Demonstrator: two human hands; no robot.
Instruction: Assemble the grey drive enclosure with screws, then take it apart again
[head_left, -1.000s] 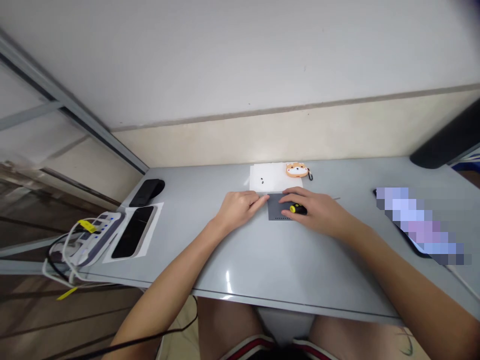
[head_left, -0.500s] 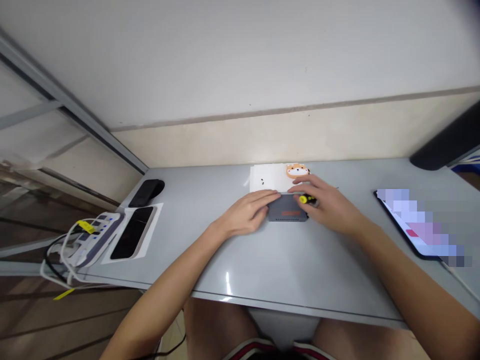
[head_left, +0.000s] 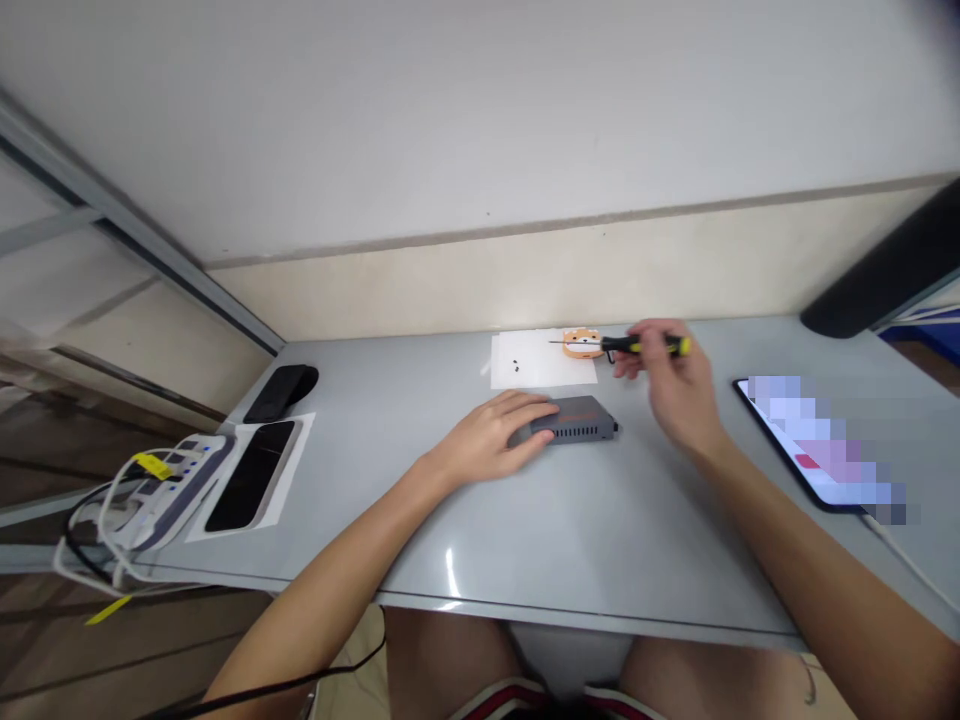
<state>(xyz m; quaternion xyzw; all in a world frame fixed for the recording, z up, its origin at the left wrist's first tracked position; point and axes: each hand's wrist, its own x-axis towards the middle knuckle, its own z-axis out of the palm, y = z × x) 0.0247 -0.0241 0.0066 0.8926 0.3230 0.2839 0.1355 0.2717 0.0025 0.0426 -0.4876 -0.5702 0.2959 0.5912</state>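
A small dark grey box [head_left: 581, 420] with a row of vent slots along its near side lies flat on the grey table [head_left: 525, 540]. Its left end is gripped by my left hand [head_left: 506, 432], fingers on top and thumb at the near side. To the right and farther back, my right hand [head_left: 667, 375] holds a black and yellow screwdriver [head_left: 637, 345], its thin shaft pointing left. Behind the box is a white sheet of paper [head_left: 540, 365] with a few tiny dark pieces [head_left: 516, 366], perhaps screws. An orange animal-face item [head_left: 581, 344] lies at the sheet's right side, partly behind the screwdriver shaft.
On the left are a phone [head_left: 251, 475] on white paper, a black object [head_left: 281, 392] and a power strip [head_left: 176, 490] with tangled cables. A lit, blurred-out device [head_left: 817, 445] with a cable lies at the right. The wall [head_left: 450, 285] borders the table's back.
My right hand has lifted away from the box, rightward and back, turning the screwdriver sideways. The box is tilted differently to view, with its vented side showing more; my left hand stays on it.
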